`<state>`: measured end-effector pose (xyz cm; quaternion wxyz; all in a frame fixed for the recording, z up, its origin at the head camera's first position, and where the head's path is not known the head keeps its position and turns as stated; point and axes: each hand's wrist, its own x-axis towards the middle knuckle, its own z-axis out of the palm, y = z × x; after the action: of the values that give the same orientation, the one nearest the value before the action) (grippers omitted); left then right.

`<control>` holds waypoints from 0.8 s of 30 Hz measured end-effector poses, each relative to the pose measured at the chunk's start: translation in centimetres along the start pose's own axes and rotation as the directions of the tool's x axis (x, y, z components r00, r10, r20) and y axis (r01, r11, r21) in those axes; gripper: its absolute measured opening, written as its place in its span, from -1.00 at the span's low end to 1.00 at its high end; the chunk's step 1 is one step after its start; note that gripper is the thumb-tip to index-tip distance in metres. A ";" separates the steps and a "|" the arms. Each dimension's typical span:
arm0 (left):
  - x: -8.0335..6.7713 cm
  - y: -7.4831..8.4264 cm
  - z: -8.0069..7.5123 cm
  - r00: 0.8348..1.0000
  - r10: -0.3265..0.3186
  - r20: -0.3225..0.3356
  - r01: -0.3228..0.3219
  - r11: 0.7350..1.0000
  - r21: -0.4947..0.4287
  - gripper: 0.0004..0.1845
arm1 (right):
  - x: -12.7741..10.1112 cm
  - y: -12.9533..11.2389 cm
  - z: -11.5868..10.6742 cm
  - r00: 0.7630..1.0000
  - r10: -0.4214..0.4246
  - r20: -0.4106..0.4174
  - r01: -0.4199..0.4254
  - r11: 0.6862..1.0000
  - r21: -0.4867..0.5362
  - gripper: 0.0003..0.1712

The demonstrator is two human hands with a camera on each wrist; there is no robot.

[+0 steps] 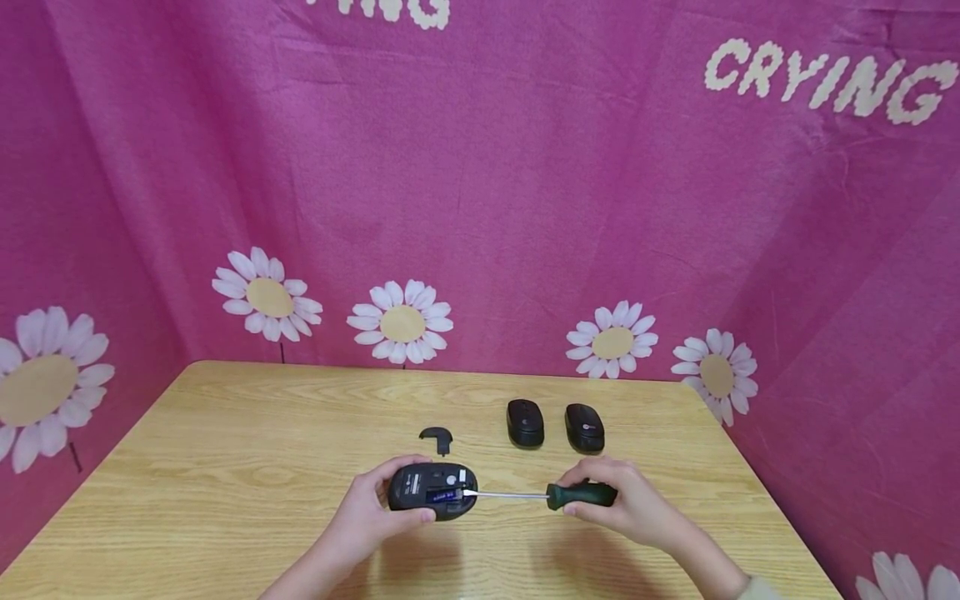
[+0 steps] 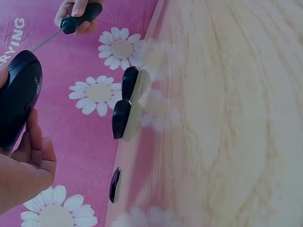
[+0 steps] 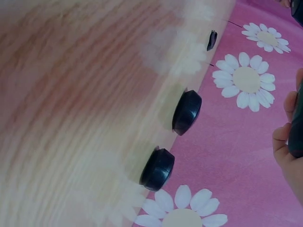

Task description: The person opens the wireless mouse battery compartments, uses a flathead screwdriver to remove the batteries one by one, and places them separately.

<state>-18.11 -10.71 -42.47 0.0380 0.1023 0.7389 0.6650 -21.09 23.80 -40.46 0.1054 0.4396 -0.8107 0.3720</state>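
Observation:
My left hand (image 1: 371, 508) grips a black computer mouse (image 1: 408, 492), its underside turned up toward the head camera. A blue battery (image 1: 444, 496) lies in the mouse's uncovered battery slot. In my right hand (image 1: 626, 500) is a screwdriver with a dark green handle (image 1: 581, 495) and a thin metal shaft (image 1: 513, 496). Its tip is right at the end of the battery slot. The left wrist view shows the mouse's smooth top side (image 2: 21, 99), with fingers curled beneath it. At the right edge of the right wrist view, my fingers (image 3: 281, 142) wrap the green handle.
A small curved black battery cover (image 1: 438, 437) lies on the wooden table (image 1: 225, 467) beyond the held mouse. Two more black mice, one on the left (image 1: 525, 423) and one on the right (image 1: 585, 428), sit farther back. A pink flowered cloth (image 1: 480, 183) hangs around the table.

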 end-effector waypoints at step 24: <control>-0.2 0.0 0.5 1.000 -0.028 -0.014 0.025 0.983 -0.184 -0.33 | 0.4 -2.1 2.4 0.992 0.088 -0.094 -0.074 0.987 0.144 -0.70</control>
<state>-17.81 -10.31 -42.55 0.0499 0.0829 0.6761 0.7304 -19.26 21.15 -40.90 0.0993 0.3934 -0.7935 0.4536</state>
